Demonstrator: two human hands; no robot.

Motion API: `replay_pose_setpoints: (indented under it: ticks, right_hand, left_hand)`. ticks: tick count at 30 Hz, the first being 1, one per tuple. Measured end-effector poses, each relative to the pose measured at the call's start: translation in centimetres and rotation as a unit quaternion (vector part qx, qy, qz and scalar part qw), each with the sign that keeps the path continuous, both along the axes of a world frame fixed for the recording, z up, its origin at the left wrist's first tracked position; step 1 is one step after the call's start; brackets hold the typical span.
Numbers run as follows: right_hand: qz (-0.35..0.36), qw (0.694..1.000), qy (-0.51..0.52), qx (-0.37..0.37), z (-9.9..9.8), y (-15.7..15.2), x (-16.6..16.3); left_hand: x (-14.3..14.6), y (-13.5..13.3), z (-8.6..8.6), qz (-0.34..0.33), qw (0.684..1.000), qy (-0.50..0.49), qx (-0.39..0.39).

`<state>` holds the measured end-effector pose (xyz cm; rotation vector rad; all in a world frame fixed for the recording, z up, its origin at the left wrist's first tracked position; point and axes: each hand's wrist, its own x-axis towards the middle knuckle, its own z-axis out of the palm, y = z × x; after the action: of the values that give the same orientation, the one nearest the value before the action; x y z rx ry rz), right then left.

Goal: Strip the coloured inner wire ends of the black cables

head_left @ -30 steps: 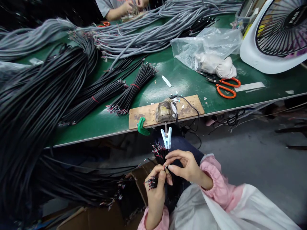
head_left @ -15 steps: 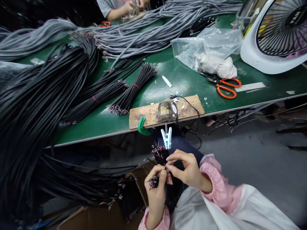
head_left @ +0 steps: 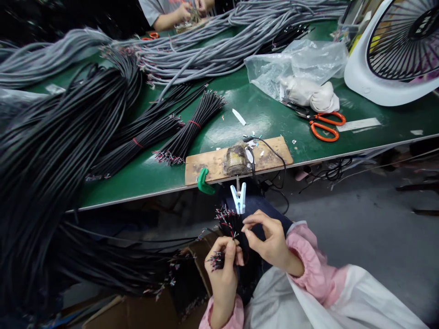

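My left hand (head_left: 222, 262) is closed around a bunch of black cables (head_left: 216, 261), with stripped ends poking out beside its fingers. Between its thumb and forefinger one cable end stands up, its thin red and white wires (head_left: 233, 235) fanned apart. My right hand (head_left: 265, 240) is just right of those wires, thumb and forefinger pinched; anything between them is too small to make out. Behind the hands, more black cables with red and white ends (head_left: 225, 218) stand below a light blue clothes peg (head_left: 239, 198). The peg hangs from a metal rod at the table edge.
A wooden board (head_left: 206, 162) with a round, stained device (head_left: 236, 160) lies at the table edge, beside a green clamp (head_left: 205, 181). Orange-handled scissors (head_left: 324, 128), a plastic bag (head_left: 267, 68), a white fan (head_left: 363, 77) and grey cables (head_left: 206, 55) lie beyond. A co-worker's hands (head_left: 192, 11) are opposite.
My right hand has drawn back slightly to the right, away from the cable end. The red and white wires in my left hand now show spread apart.
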<state>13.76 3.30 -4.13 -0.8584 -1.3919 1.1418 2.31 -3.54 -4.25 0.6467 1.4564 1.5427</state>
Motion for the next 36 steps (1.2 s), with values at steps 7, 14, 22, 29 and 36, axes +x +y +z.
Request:
replay_pose_setpoints:
  ticks: [7, 14, 22, 29, 36]
  right_hand:
    - [0.105, 0.992, 0.019, -0.069, 0.0, 0.5, -0.1]
    - [0.091, 0.992, 0.027, -0.087, -0.3, 0.4, -0.4]
    - [0.001, 0.993, -0.066, 0.100, 0.7, -0.1, -0.7]
    - [0.006, 0.985, -0.086, 0.150, 0.8, 0.0, -0.5]
    - [0.002, 0.998, -0.037, 0.044, 0.0, -0.1, -0.6]
  left_hand:
    - [0.0, -0.1, 0.1, -0.040, 0.998, 0.040, 0.021]
    - [-0.2, 0.1, -0.1, -0.050, 0.998, 0.042, 0.013]
    - [-0.2, 0.1, -0.4, -0.044, 0.998, 0.047, 0.010]
    - [-0.1, 0.2, 0.2, -0.035, 0.996, 0.076, -0.004]
    - [-0.1, 0.3, 0.4, -0.026, 0.999, 0.033, -0.008]
